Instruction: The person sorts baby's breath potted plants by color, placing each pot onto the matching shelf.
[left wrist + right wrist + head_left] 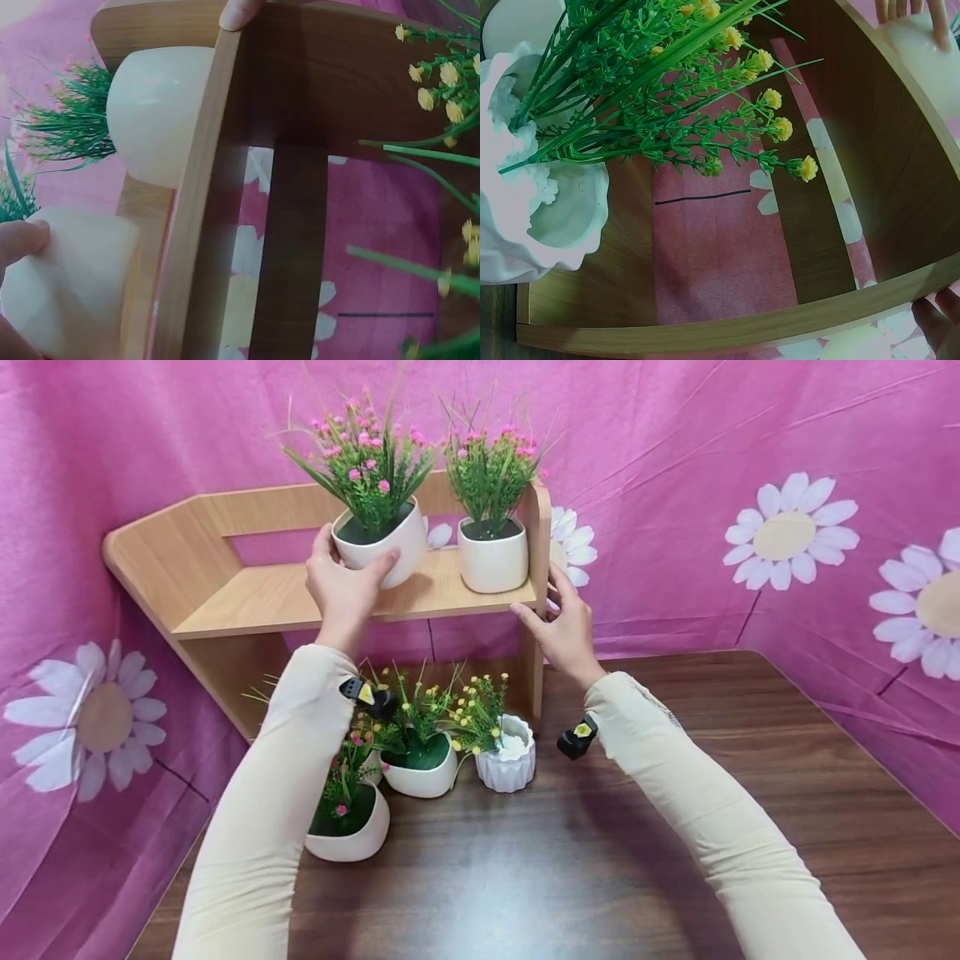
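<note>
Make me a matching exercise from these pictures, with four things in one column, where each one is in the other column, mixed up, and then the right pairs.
Things
1. Left hand
2. Right hand
3. Fluted white pot
4. Pink cloth

Places
A. Standing on the brown table
B. Hanging behind the wooden shelf unit
C. Holding a tilted pot of pink flowers
D. At the shelf unit's right side panel

Right pairs: 1-C, 2-D, 3-A, 4-B
</note>
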`<state>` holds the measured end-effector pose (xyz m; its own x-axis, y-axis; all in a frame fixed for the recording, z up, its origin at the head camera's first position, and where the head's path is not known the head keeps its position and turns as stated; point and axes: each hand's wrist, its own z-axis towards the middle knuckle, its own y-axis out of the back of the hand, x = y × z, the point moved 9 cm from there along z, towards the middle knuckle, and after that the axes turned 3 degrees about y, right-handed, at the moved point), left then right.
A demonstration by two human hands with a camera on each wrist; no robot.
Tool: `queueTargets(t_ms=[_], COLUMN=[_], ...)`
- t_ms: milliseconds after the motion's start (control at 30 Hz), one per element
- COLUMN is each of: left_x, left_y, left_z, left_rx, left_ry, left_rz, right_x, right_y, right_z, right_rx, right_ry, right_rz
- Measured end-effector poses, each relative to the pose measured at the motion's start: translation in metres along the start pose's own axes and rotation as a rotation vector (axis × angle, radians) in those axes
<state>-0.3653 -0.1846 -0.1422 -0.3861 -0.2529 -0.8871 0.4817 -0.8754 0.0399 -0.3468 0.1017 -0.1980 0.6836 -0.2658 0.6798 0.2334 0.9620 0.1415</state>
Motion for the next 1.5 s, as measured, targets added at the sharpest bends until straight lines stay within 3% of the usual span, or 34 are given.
queueTargets(t_ms=[300, 567, 1167, 1500], left_x=[0.019, 0.031, 0.016, 0.017], left_y=[-0.021, -0.033, -0.049, -0.050], left_z=[-0.001, -0.007, -0.025, -0.029], left_rx=[-0.063, -0.077, -0.013, -0.004], left_ry=[0.056, 0.163, 0.037, 0.032], left_rz=[0.156, 0.296, 0.235, 0.280], right_x=[0.000, 0.000, 0.001, 0.002], right_y=[0.000, 0.000, 0.001, 0.001], right_z=[0.000, 0.000, -0.001, -0.004], right_rx=[0.004, 0.015, 0.004, 0.008], right_ry=[-0.003, -0.015, 0.029, 0.048], right_rz=[-0.011, -0.015, -0.032, -0.044])
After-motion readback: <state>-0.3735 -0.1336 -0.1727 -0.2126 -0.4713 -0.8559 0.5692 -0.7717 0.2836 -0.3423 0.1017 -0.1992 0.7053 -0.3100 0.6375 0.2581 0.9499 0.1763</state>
